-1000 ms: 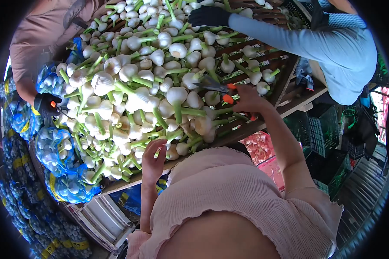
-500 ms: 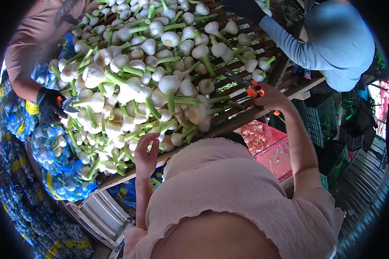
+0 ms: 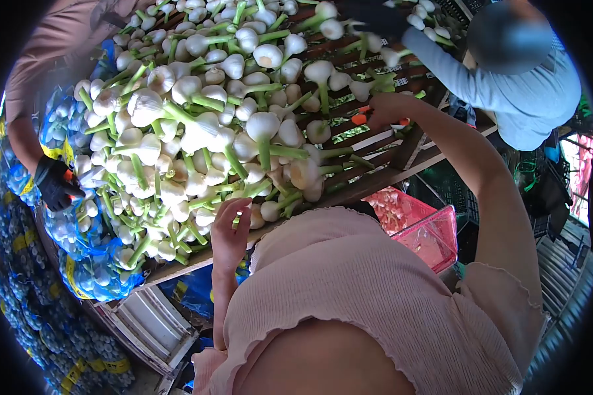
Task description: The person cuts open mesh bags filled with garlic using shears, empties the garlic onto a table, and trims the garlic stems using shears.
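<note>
Many white garlic bulbs with cut green stems [image 3: 263, 126] lie heaped on a slatted wooden table [image 3: 382, 179]. My right hand [image 3: 387, 110] is wrapped round orange-handled scissors [image 3: 359, 119] over the slats, close to a few loose bulbs [image 3: 361, 90]; the blades are hard to make out. Just above the table's near edge, my left hand [image 3: 230, 227] is raised beside the heap, its fingers curled slightly and apart, with nothing visible in them.
A co-worker's gloved hand [image 3: 58, 184] holds scissors at the left, by blue net bags of garlic [image 3: 89, 276]. Another person's dark glove [image 3: 379, 20] reaches over the slats from the top right. A red crate [image 3: 435, 240] stands below the near edge.
My right hand has moved forward over the slats with the scissors. My left hand has moved slightly left and opened. The right co-worker's glove shifted over the table; the left co-worker's glove moved left and down.
</note>
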The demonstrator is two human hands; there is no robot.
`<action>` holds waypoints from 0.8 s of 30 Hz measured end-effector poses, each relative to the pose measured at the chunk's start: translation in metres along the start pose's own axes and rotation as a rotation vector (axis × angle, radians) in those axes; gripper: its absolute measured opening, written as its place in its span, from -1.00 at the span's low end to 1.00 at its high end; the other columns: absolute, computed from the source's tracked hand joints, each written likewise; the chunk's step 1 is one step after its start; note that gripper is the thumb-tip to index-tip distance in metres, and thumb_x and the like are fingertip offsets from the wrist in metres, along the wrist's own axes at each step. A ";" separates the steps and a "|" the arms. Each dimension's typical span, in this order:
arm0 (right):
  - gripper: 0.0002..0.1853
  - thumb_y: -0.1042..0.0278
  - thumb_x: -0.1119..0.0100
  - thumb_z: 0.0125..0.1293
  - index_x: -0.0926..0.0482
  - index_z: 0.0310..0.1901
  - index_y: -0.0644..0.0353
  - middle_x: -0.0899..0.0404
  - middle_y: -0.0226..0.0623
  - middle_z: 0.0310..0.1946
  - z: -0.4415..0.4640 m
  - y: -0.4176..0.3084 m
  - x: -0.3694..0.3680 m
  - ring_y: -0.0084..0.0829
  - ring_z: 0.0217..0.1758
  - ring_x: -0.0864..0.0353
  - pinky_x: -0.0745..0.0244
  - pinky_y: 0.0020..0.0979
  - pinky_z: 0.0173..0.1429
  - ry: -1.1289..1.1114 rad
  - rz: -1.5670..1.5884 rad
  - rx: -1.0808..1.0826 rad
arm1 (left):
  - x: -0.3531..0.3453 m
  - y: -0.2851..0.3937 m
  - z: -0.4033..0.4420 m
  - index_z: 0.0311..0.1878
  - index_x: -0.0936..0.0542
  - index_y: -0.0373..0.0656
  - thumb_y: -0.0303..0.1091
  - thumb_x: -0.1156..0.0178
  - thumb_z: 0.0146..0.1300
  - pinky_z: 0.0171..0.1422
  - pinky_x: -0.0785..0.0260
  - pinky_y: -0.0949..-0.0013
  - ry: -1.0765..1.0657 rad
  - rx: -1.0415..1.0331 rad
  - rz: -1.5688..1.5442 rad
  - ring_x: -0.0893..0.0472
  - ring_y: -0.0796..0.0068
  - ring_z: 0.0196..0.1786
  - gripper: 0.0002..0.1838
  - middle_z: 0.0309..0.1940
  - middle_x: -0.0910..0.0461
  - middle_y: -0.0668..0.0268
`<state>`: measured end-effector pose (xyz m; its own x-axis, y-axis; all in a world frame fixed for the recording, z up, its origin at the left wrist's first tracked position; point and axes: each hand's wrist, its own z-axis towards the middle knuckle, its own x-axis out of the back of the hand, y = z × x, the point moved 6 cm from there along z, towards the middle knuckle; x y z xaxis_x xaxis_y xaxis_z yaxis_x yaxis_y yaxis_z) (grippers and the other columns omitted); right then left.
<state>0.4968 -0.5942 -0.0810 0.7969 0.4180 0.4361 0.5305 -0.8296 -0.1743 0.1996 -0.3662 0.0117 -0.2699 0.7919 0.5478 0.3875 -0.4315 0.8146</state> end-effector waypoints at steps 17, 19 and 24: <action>-0.39 0.27 -0.26 -0.14 -0.35 0.03 0.25 -0.51 -0.11 -0.21 -0.030 -0.005 -0.083 -0.13 -0.27 -0.55 -0.44 -0.30 -0.22 0.608 0.477 0.120 | -0.036 -0.007 0.072 0.17 -0.36 -0.09 -0.53 -0.21 0.00 -0.05 -0.40 0.27 -0.025 -0.172 0.323 -0.48 0.22 -0.05 -0.42 0.09 -0.33 0.15; -0.36 0.22 -0.28 -0.17 -0.37 0.03 0.23 -0.49 -0.14 -0.25 -0.050 -0.009 -0.090 -0.13 -0.23 -0.51 -0.40 -0.23 -0.17 0.741 0.574 0.250 | -0.047 -0.003 0.091 0.17 -0.38 -0.01 -0.42 -0.23 0.02 0.01 -0.38 0.22 -0.003 -0.396 0.702 -0.43 0.16 0.04 -0.44 0.14 -0.30 0.15; -0.22 0.16 -0.33 -0.27 -0.29 0.10 0.20 -0.38 -0.13 -0.16 -0.087 -0.025 -0.105 -0.11 -0.03 -0.37 -0.23 -0.18 0.07 0.928 0.251 0.262 | -0.059 0.006 0.142 0.21 -0.38 0.30 -0.01 -0.26 0.01 0.06 -0.35 0.09 0.040 -0.549 0.725 -0.33 0.03 0.11 -0.38 0.11 -0.37 0.18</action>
<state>0.3749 -0.6491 -0.0456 0.4128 -0.3062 0.8578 0.5134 -0.6997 -0.4969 0.3429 -0.3544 -0.0433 -0.1583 0.2351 0.9590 0.0029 -0.9711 0.2385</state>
